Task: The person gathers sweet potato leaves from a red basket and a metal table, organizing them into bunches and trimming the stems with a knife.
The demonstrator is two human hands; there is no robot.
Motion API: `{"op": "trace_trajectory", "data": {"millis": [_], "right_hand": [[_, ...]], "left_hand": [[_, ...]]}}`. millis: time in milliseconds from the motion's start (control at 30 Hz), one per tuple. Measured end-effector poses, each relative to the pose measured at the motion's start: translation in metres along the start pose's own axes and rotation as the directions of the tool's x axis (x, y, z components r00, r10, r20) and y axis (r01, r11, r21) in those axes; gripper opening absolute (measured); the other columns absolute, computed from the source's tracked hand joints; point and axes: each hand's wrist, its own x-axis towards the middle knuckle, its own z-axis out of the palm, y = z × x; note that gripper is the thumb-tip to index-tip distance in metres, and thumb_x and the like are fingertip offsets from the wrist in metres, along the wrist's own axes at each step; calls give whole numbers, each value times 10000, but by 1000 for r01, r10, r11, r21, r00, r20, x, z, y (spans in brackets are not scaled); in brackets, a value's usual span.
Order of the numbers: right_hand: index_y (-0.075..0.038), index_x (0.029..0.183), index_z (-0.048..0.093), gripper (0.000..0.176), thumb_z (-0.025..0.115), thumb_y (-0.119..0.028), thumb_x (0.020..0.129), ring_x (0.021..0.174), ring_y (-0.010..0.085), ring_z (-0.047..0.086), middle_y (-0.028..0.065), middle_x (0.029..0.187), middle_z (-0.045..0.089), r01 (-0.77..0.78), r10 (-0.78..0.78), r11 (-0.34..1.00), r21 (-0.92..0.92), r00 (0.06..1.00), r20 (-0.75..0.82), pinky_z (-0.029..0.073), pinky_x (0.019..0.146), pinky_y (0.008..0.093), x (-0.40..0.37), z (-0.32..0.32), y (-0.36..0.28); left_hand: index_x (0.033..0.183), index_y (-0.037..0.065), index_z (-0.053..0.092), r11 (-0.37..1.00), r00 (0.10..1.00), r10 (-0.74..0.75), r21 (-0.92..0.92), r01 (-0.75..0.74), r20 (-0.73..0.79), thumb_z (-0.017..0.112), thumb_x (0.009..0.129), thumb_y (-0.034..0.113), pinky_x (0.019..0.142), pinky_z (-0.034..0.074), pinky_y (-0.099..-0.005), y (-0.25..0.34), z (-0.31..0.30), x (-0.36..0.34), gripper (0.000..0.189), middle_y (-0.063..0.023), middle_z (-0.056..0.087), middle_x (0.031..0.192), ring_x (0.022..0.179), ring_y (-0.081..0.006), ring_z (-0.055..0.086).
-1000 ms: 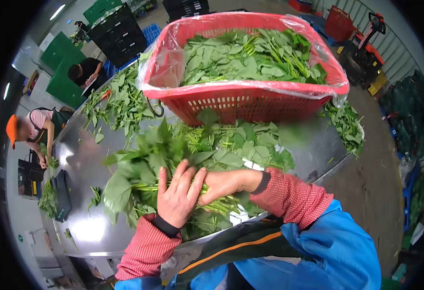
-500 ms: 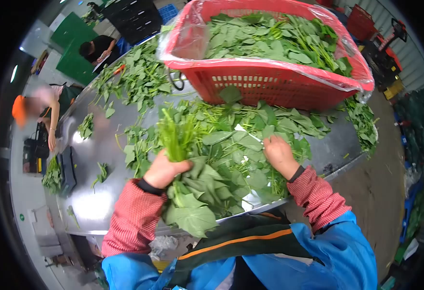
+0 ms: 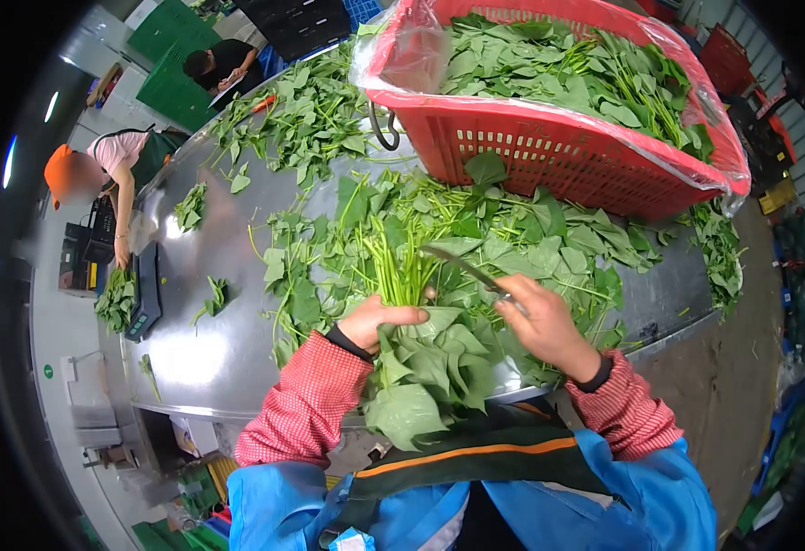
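My left hand is wrapped round a bunch of leafy greens, its pale stems pointing up and its broad leaves hanging below the fist. To the right, my right hand grips a knife with a dark, curved blade. The blade's tip reaches close to the stems on their right side; whether it touches them I cannot tell. Loose greens lie on the metal table behind and around both hands.
A red plastic-lined crate full of greens stands at the table's back right. At the left, a person in an orange cap reaches to greens on a scale. Another person in black sits farther back.
The knife now shows in my right hand, raised beside the stems. In view, my left hand and the bunch sit farther right. The view has shifted, with the crate also farther right.
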Motion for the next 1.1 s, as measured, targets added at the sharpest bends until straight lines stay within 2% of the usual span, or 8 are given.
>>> {"op": "trace_trajectory", "data": {"millis": [233, 300, 400, 533, 767, 867, 933, 1100], "right_hand": [[-97, 923, 551, 116, 608, -164, 847, 626, 266, 569, 80, 719, 484, 327, -362, 855, -403, 932, -11, 475, 539, 376, 38, 28, -3], [-101, 935, 555, 116, 604, -164, 850, 630, 271, 574, 82, 731, 500, 264, -271, 848, -460, 961, 52, 479, 539, 371, 33, 38, 35], [-108, 951, 559, 111, 591, -166, 863, 635, 263, 582, 84, 750, 520, 54, -73, 860, -507, 997, -17, 482, 533, 354, 1, 30, 108], [-114, 968, 560, 129, 588, -163, 853, 653, 229, 597, 73, 765, 537, 146, -230, 865, -479, 966, -120, 486, 534, 343, 0, -1, 67], [-121, 950, 552, 111, 574, -143, 843, 677, 241, 605, 65, 792, 554, 236, -278, 787, -569, 960, 14, 489, 546, 348, 28, 14, 39], [-117, 965, 557, 121, 575, -179, 864, 713, 262, 607, 77, 827, 575, -93, 122, 779, -620, 993, 4, 495, 586, 370, -8, 3, 109], [-96, 1046, 563, 240, 596, -246, 862, 775, 274, 606, 102, 855, 576, -44, 69, 804, -593, 997, 20, 496, 646, 387, -12, -9, 105], [-16, 1266, 499, 616, 629, -435, 835, 1017, 344, 573, 207, 1062, 576, -2, 24, 883, -470, 999, 40, 467, 858, 415, 30, -32, 55]], "left_hand": [[1209, 66, 557, 975, 974, -144, -141, 170, 173, 700, 778, 142, 942, 398, -294, 20, 31, -16, 460, -28, 594, 1097, 1058, -146, 529], [1211, 59, 538, 961, 964, -177, -177, 213, 199, 692, 792, 151, 911, 430, -291, 32, 42, -23, 456, -41, 589, 1086, 1024, -146, 541], [1191, 51, 545, 988, 938, 53, 117, -99, 341, 695, 795, 160, 893, 438, -286, 33, 25, -23, 438, -45, 585, 1081, 1001, -149, 550], [1131, 31, 584, 956, 1000, -7, 293, 3, 12, 684, 756, 71, 801, 454, -275, 24, 4, -12, 390, -9, 596, 1016, 907, -117, 552], [1124, 41, 591, 456, 966, 154, 882, 118, -208, 705, 702, 143, 739, 517, -362, 26, 40, 3, 449, -121, 673, 916, 784, -236, 638], [1160, 32, 566, 515, 903, 407, 851, -103, -136, 704, 705, 138, 772, 508, -345, 19, 8, -5, 487, -113, 668, 967, 853, -215, 629], [1171, 16, 553, 863, 950, 232, 494, -102, -211, 717, 744, 123, 816, 475, -308, 42, -1, -11, 469, -43, 618, 1026, 926, -154, 574], [1247, 54, 502, 960, 941, 249, -67, -270, -230, 727, 795, 153, 860, 494, -339, 50, -12, -12, 514, -63, 609, 1038, 953, -188, 604]]}}
